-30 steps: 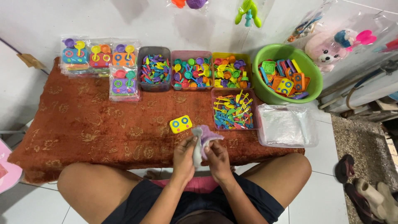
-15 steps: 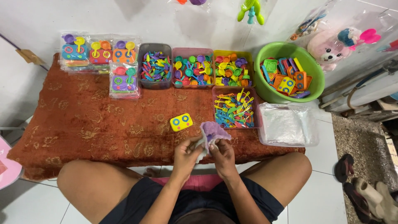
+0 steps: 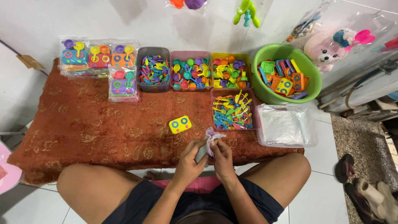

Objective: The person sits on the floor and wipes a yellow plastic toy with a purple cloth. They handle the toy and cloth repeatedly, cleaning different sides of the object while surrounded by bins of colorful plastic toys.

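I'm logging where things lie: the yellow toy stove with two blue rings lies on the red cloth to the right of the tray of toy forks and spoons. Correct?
Not quite. In the head view the yellow toy stove lies on the red cloth to the left of the tray of toy forks and spoons, not to its right.

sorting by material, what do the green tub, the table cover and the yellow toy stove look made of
Green tub: likely plastic, smooth with a slight sheen.
Table cover: looks like woven or plush fabric, matte, patterned, draped over the edge.
Yellow toy stove: probably moulded plastic, bright and glossy.
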